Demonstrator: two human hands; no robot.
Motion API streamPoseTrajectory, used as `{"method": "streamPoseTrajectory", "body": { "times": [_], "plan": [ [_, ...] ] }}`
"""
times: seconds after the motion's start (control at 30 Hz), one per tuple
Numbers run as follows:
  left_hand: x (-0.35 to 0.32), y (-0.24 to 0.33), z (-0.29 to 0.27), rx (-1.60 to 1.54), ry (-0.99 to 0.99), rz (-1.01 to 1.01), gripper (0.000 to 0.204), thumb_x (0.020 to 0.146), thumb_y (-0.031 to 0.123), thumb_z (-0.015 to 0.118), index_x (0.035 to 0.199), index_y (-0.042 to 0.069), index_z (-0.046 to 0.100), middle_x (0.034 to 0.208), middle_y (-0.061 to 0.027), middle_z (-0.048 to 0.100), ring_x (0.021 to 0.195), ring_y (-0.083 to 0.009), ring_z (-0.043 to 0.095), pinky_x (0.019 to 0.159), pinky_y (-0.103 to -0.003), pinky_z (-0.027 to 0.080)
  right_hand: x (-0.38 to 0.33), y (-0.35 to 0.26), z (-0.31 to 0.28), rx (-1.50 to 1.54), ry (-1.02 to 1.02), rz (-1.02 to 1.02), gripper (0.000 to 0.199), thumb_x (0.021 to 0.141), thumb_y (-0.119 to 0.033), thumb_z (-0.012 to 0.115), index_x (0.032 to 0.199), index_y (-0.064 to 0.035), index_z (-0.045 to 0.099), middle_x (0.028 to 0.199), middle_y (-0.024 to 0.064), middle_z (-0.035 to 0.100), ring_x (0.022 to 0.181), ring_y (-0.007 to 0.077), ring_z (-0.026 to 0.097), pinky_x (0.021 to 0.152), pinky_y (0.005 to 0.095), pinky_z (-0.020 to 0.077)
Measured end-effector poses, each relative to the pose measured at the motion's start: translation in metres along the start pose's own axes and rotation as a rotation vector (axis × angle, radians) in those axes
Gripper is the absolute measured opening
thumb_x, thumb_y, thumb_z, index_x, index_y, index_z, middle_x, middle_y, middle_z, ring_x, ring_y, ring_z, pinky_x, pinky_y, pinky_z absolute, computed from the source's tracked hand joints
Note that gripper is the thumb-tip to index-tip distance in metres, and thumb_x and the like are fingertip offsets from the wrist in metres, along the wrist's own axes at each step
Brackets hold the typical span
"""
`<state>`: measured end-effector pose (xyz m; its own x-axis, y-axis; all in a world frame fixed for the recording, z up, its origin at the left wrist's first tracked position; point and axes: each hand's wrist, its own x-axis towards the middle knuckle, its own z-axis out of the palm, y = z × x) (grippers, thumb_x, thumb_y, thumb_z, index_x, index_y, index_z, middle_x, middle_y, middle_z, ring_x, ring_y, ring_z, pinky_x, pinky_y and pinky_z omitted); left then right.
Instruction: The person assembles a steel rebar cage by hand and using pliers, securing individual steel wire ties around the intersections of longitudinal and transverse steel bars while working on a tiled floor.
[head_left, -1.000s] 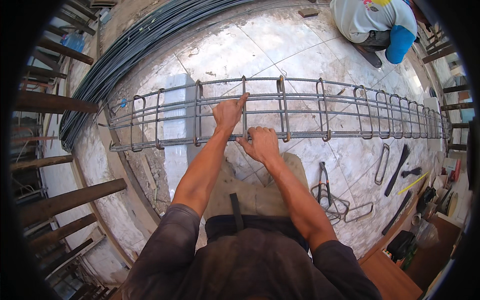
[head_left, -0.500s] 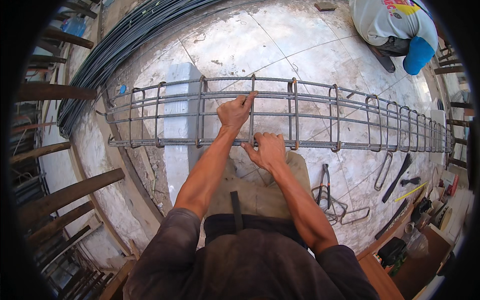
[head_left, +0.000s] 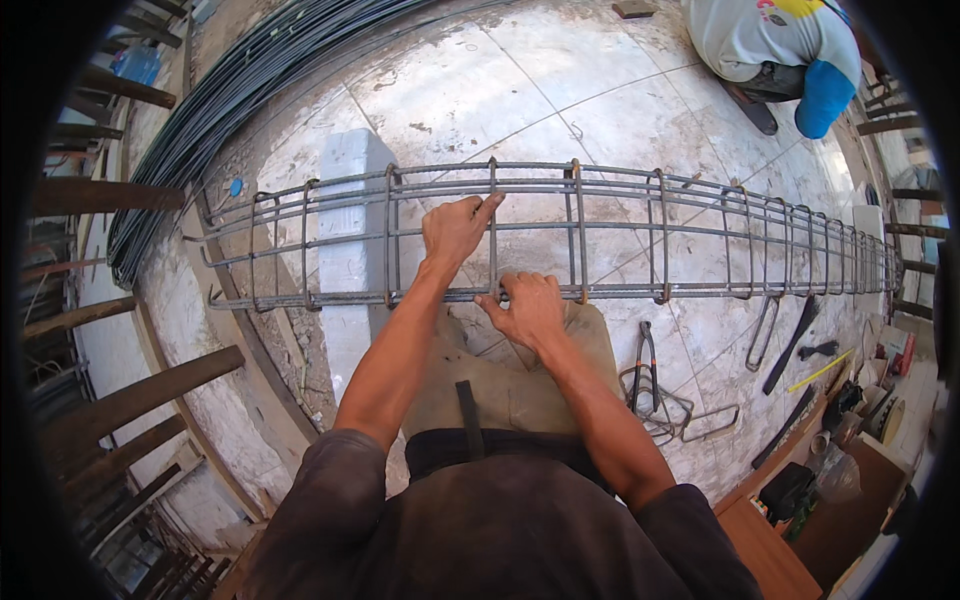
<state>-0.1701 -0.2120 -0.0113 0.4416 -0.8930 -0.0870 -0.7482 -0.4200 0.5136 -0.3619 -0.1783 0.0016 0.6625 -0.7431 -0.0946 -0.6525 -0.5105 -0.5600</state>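
A long rebar cage (head_left: pixel 620 228) lies across in front of me, its bars running left to right through several square stirrups. My left hand (head_left: pixel 455 230) is closed at one stirrup (head_left: pixel 492 250), with the thumb against its upper part. Lower down, my right hand (head_left: pixel 530 308) is closed around the same stirrup's near corner, by the bottom bars. Its curled fingers partly hide that corner. A white block (head_left: pixel 345 200) sits under the cage's left end.
Pliers with red-and-black handles (head_left: pixel 648 365) and loose stirrups (head_left: pixel 690 418) lie on the floor to my right, near dark tie wire (head_left: pixel 792 345). A bundle of rebar (head_left: pixel 240 90) runs along the far left. Another person (head_left: pixel 775 50) crouches at the far right.
The view has shifted slightly, so the cage appears a little further left. Both hands keep their places on the same stirrup.
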Motion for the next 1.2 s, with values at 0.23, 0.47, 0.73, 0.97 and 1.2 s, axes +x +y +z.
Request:
{"method": "streamPoseTrajectory", "body": {
  "times": [0.23,0.47,0.73,0.97,1.2],
  "plan": [
    [0.005,-0.028,0.012,-0.360,-0.447,0.055,0.048,0.095,0.046,0.069,0.071,0.004,0.071,0.060,-0.0004,0.057,0.059,-0.0103,0.049,0.059,-0.034,0.038,-0.014,0.021,-0.006,-0.010,-0.115,0.030,0.057,0.083,-0.057,0.071,0.088,-0.0008,0.072,0.090,0.0216,0.072,0.092,0.0389,0.068,0.091,0.0482,0.0437],
    [0.009,-0.020,0.013,-0.522,-0.558,0.064,0.042,0.100,0.038,0.070,0.081,0.001,0.075,0.062,0.0028,0.057,0.053,-0.0060,0.044,0.049,-0.026,0.031,-0.041,0.022,-0.016,-0.004,0.079,-0.050,0.057,0.079,-0.053,0.076,0.101,-0.0005,0.072,0.098,0.0188,0.071,0.104,0.0348,0.066,0.097,0.0461,0.0432],
    [0.008,-0.037,0.004,-0.407,-0.525,0.094,0.044,0.098,0.041,0.070,0.079,0.001,0.073,0.066,-0.0018,0.062,0.058,-0.0083,0.049,0.055,-0.028,0.038,-0.175,0.062,-0.074,0.289,0.469,0.202,0.040,0.084,-0.034,0.076,0.110,-0.0040,0.071,0.103,0.0166,0.071,0.108,0.0357,0.065,0.101,0.0472,0.0450],
    [0.002,-0.033,0.026,-0.242,-0.340,0.067,0.050,0.099,0.042,0.068,0.100,-0.007,0.078,0.083,-0.0112,0.073,0.080,-0.0162,0.063,0.077,-0.031,0.047,-0.393,0.220,-0.075,0.275,0.653,1.246,0.033,0.093,-0.033,0.070,0.107,-0.0039,0.075,0.103,0.0173,0.077,0.098,0.0343,0.073,0.087,0.0443,0.0561],
    [-0.008,-0.017,0.015,0.018,-0.179,0.107,0.053,0.101,0.040,0.065,0.117,-0.011,0.072,0.104,-0.0220,0.076,0.102,-0.0290,0.072,0.094,-0.039,0.051,-0.462,0.308,-0.032,0.310,0.841,1.508,0.033,0.091,-0.032,0.070,0.108,-0.0049,0.076,0.106,0.0164,0.077,0.102,0.0340,0.073,0.091,0.0429,0.0556]
  ]
}}
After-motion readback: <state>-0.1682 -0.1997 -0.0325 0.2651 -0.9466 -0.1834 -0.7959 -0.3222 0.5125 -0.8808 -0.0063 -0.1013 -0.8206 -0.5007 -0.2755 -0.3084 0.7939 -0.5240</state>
